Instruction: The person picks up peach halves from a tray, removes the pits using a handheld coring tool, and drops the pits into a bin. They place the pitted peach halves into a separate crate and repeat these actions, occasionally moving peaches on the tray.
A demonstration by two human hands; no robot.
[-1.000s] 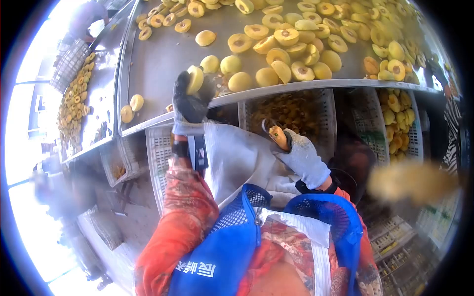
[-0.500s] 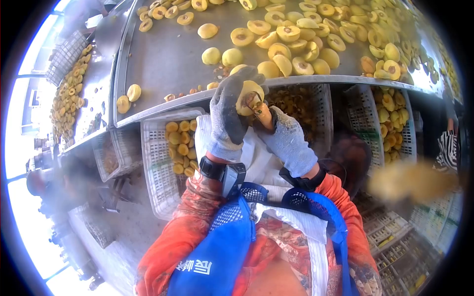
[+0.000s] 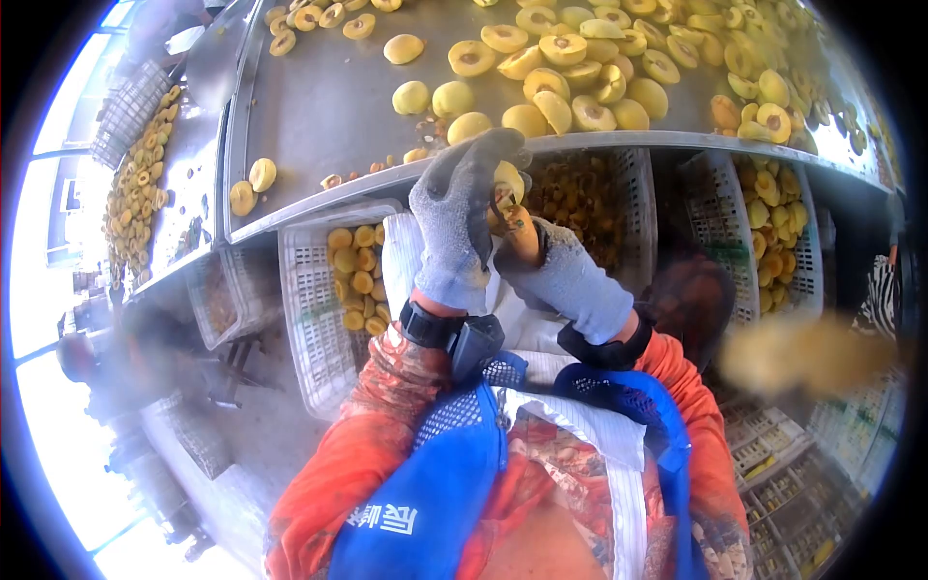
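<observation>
My left hand, in a grey work glove, is closed around a yellow peach half just over the table's near edge. The fruit is mostly hidden by the fingers. My gloved right hand grips a small pitting tool with an orange-brown handle. Its thin metal end touches the peach half at the pit cavity. More peach halves lie beyond my hands on the metal table, several with brown pit hollows facing up.
Under the table edge stand a white crate of peach halves, a crate of darker pieces and another fruit-filled crate. Loose pits lie along the rim. A second fruit-covered table is at left. A blurred yellowish patch covers the right side.
My left hand has turned the peach half, so its cut face shows less. The tool stays against it. Both hands have shifted slightly in view.
</observation>
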